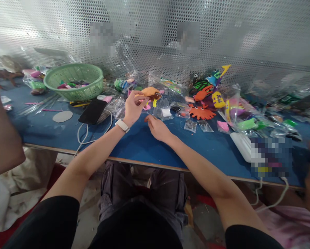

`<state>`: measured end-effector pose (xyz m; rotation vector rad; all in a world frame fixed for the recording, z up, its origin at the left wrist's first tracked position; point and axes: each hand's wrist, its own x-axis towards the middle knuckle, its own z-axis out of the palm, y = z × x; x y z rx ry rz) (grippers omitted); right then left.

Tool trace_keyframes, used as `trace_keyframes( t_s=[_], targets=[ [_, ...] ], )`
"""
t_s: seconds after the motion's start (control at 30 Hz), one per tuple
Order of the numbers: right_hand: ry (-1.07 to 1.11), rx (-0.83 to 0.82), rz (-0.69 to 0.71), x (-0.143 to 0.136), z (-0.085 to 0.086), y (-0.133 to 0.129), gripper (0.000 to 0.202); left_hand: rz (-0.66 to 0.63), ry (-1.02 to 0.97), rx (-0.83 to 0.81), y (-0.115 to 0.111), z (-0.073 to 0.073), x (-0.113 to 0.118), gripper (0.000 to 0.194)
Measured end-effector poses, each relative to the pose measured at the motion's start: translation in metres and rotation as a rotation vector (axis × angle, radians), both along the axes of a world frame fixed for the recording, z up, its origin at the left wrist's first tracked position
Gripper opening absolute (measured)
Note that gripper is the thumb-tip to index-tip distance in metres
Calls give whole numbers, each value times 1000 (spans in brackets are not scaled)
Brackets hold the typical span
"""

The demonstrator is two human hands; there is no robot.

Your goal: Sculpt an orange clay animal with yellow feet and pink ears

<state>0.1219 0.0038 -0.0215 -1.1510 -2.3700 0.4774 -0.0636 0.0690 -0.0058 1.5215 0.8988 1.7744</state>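
Note:
My left hand (134, 106), with a pale band on its wrist, is closed in a pinch in the middle of the blue table. Just beyond its fingertips is an orange clay figure (151, 92) with a brown underside; whether the fingers touch it I cannot tell. Closer to me and to the right, my right hand (158, 128) has its fingers curled together just above the tabletop. Anything in either pinch is too small or hidden to make out. Small yellow pieces (155, 103) and a white block (166, 112) on clear film lie past the hands.
A green basket (74, 83) of coloured packets stands at the left, with a black phone (93, 111) and white cable in front. Orange crab figures (202, 112) and clay packets (246, 123) lie to the right, near a white device (241, 147). Other people's arms show at both sides.

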Motion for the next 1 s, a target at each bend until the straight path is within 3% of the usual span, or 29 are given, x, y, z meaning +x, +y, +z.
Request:
trace_keyframes(
  t_s=[0.2,0.43,0.5,0.6,0.77,0.93,1.0],
  targets=[
    [-64,14,-70,-2,3,-2,20,-70,-28,-28,-8,-1,7,37],
    [-50,2,-78,-6,5,-6,66,-113,-17,-62,-15,3,12,40],
    [-74,29,-101,-6,2,-6,61,-128,-16,-65,-17,4,15,40],
    [-142,127,-120,-5,-4,-3,30,-162,-31,-57,-22,3,18,38],
    [-225,132,-117,-3,-12,4,51,-226,-86,-129,-27,2,23,36],
    [-136,98,-128,4,-9,5,56,-183,-95,-92,-23,-1,23,35],
    [-88,99,-136,10,-7,10,49,-153,-81,-37,-17,-1,19,34]
  ],
)
